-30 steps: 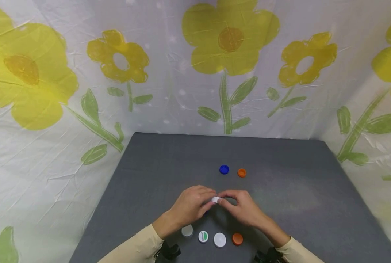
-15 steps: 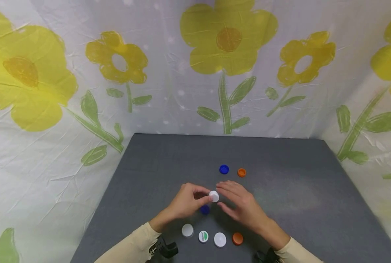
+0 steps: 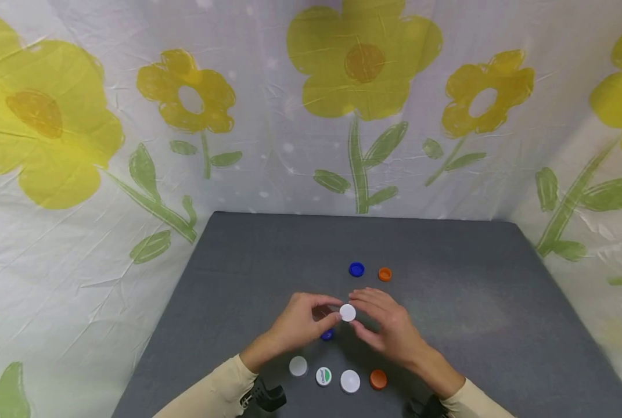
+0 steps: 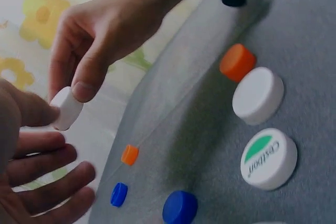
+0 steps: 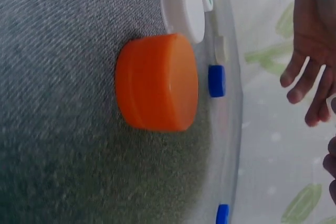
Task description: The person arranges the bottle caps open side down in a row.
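A white bottle cap is held up above the table between the two hands, its round flat face turned to the head camera. My left hand pinches its left edge with thumb and forefinger. From the other side, my right hand has thumb and fingers at the cap's right edge. In the left wrist view the right thumb lies against the cap, and the other left fingers are spread below it. Under the left hand a blue cap is partly covered.
Nearest the person runs a row: a greyish-white cap, a white cap with a green print, a plain white cap and an orange cap. Farther back on the grey table lie an upturned blue cap and an orange one.
The white cap has turned from edge-on to face-on and shifted slightly right. The right hand let go, opened beside it, and is back at its edge. The left hand drew back, uncovering the blue cap.
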The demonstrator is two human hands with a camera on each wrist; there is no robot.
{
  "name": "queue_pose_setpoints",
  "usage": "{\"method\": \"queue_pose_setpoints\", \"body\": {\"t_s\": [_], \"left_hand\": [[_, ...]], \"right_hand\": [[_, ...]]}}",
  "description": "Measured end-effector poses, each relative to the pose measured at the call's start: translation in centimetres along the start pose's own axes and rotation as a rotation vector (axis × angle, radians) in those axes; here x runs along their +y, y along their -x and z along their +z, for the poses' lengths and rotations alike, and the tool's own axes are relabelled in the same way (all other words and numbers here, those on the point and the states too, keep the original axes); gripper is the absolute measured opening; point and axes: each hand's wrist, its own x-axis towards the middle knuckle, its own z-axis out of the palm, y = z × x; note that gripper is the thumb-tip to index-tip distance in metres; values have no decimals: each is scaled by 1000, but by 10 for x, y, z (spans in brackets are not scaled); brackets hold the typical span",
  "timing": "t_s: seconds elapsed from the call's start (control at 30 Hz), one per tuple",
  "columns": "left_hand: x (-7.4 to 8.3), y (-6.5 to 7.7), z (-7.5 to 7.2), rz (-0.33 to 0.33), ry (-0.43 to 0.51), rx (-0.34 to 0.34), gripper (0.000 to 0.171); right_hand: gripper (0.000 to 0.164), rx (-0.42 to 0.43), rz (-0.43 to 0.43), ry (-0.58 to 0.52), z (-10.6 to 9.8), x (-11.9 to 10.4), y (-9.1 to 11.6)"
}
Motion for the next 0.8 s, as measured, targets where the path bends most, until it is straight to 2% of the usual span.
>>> {"method": "queue_pose_setpoints", "body": {"t_s": [0.17,0.3,0.47,0.63,0.8], "left_hand": [[3,-2,4,224,-260,90,27],[2,-4,8,308,-465,114,28],[-1,-6,15,361,-642,54,25],[-5,-7,22,359,-741,-24,16],[-13,-9,32,365,-876,-85,9]], "right_hand": [[33,-5,64,-6,-5,-2,0],[42,-27,98,14,-8,-4,2],[45,-85,123,49,-7,-3,10],[39,-163,153,94,-2,-1,19],[31,-279,193,135,4,0,25]]}}
